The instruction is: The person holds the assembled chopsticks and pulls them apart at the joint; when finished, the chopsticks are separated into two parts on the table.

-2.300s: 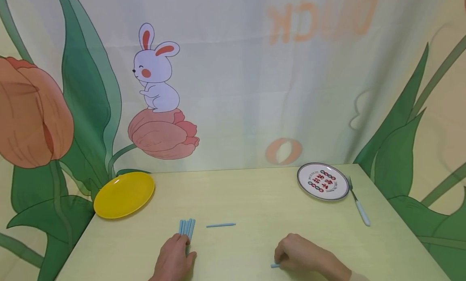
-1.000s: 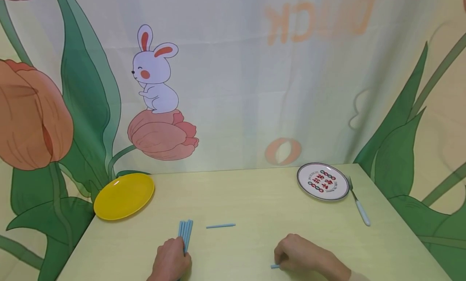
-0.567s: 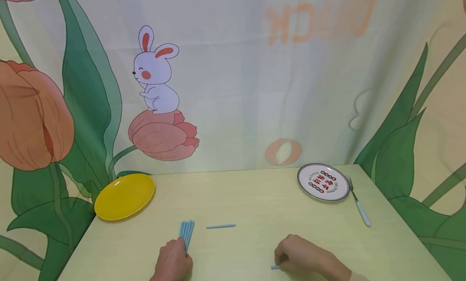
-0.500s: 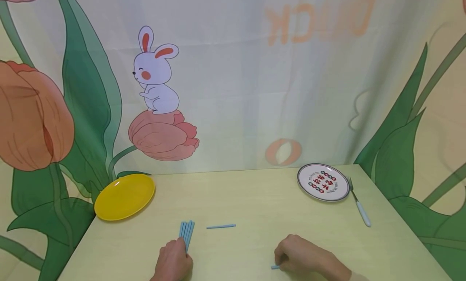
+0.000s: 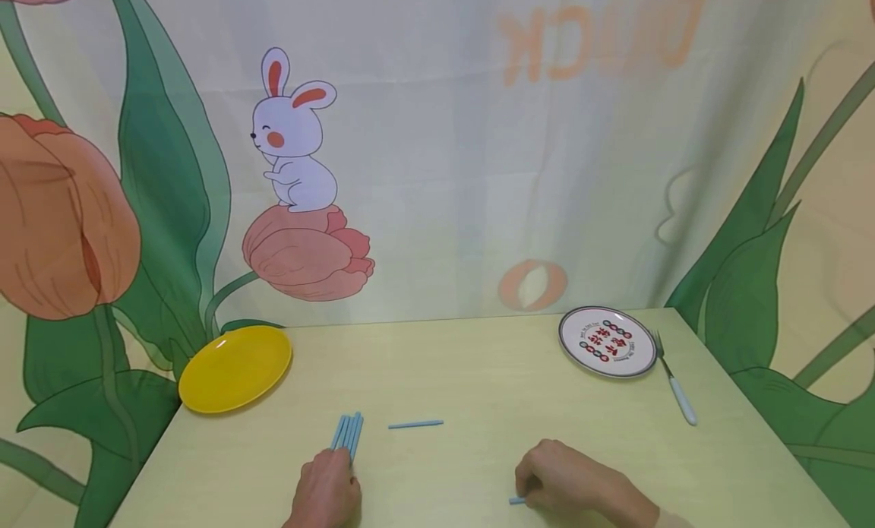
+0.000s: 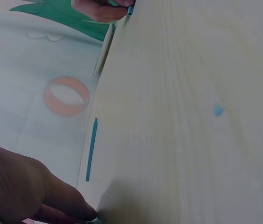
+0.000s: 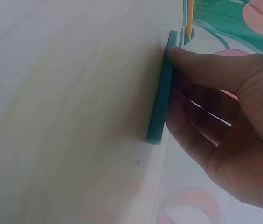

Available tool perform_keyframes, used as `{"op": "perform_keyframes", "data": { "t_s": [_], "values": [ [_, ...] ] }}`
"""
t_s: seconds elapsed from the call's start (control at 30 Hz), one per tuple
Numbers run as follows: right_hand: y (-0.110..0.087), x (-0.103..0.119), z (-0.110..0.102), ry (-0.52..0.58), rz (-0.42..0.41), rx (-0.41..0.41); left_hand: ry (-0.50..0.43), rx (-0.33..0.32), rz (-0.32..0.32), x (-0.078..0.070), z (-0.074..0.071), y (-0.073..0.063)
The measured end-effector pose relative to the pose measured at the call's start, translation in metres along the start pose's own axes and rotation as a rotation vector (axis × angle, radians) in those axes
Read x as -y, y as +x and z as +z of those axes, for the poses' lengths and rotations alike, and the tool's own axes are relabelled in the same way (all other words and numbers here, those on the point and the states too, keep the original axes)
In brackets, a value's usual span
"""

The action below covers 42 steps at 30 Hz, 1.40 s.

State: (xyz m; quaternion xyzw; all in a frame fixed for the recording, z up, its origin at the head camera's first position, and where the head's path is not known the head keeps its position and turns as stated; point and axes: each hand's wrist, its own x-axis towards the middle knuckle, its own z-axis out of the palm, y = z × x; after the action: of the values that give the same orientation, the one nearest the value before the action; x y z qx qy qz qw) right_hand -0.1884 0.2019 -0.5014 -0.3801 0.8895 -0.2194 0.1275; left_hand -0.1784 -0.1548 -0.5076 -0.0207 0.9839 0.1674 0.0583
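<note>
In the head view, my left hand (image 5: 324, 486) holds a bunch of slim blue sticks (image 5: 348, 431) on the table, their far ends fanned slightly past the fingers. To the right of that bunch lies a single blue stick (image 5: 415, 424), roughly crosswise; the left wrist view shows this lone stick (image 6: 92, 149) with one narrower end. My right hand (image 5: 563, 475) pinches another blue stick (image 5: 517, 501) low at the table. In the right wrist view, the thumb and fingers hold that pinched stick (image 7: 161, 93) along its side. The lower ends of the bunch are hidden by the left hand.
A yellow plate (image 5: 235, 370) stands at the table's back left. At the back right lies a white plate (image 5: 595, 323) with red printing, and a fork (image 5: 678, 391) with a pale handle beside it. A printed curtain (image 5: 437, 171) hangs behind the pale table (image 5: 437, 361).
My left hand has closed its fingers around the bunch, where earlier they lay on top, and the sticks' far ends have shifted slightly. My right hand and its stick have stayed put.
</note>
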Motion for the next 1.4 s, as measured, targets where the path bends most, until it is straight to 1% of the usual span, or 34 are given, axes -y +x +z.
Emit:
{"op": "perform_keyframes", "data": {
  "t_s": [0.2, 0.27, 0.37, 0.57, 0.6, 0.63, 0.73, 0.8, 0.93, 1.03, 1.13, 1.3, 1.4],
  "values": [
    [0.0, 0.0, -0.001, 0.001, -0.003, 0.001, -0.005, 0.053, -0.019, -0.004, -0.001, 0.0],
    [0.0, -0.001, -0.001, 0.001, -0.005, 0.003, -0.008, 0.057, -0.02, -0.005, -0.001, -0.001],
    [0.001, -0.001, -0.001, -0.005, -0.007, 0.006, -0.021, 0.046, -0.011, -0.004, 0.0, -0.002],
    [0.001, 0.002, -0.002, -0.012, -0.003, 0.015, -0.055, 0.091, -0.071, -0.007, 0.0, -0.002],
    [0.001, 0.002, -0.002, -0.013, -0.002, 0.017, -0.057, 0.088, -0.076, -0.007, -0.001, -0.002],
    [0.001, 0.002, -0.002, -0.013, -0.003, 0.017, -0.062, 0.079, -0.075, -0.007, -0.001, -0.002],
    [0.001, 0.002, -0.002, -0.01, 0.001, 0.022, -0.066, 0.027, -0.046, -0.005, -0.004, -0.001],
    [0.001, 0.002, -0.002, -0.005, 0.007, 0.026, -0.058, -0.011, -0.023, -0.003, -0.007, 0.001],
    [0.001, 0.002, -0.003, -0.001, -0.002, 0.032, -0.042, -0.069, 0.014, -0.003, -0.011, 0.005],
    [0.0, 0.001, -0.005, -0.024, -0.041, 0.01, -0.041, -0.098, 0.036, -0.003, -0.013, 0.008],
    [0.001, 0.0, -0.008, -0.053, -0.063, -0.016, -0.043, -0.132, 0.053, -0.005, -0.015, 0.011],
    [0.006, -0.002, -0.015, -0.069, -0.035, -0.048, -0.034, -0.169, 0.083, -0.011, -0.018, 0.016],
    [0.008, 0.0, -0.02, -0.094, -0.044, -0.087, -0.038, -0.198, 0.115, -0.015, -0.02, 0.019]
  ]
}}
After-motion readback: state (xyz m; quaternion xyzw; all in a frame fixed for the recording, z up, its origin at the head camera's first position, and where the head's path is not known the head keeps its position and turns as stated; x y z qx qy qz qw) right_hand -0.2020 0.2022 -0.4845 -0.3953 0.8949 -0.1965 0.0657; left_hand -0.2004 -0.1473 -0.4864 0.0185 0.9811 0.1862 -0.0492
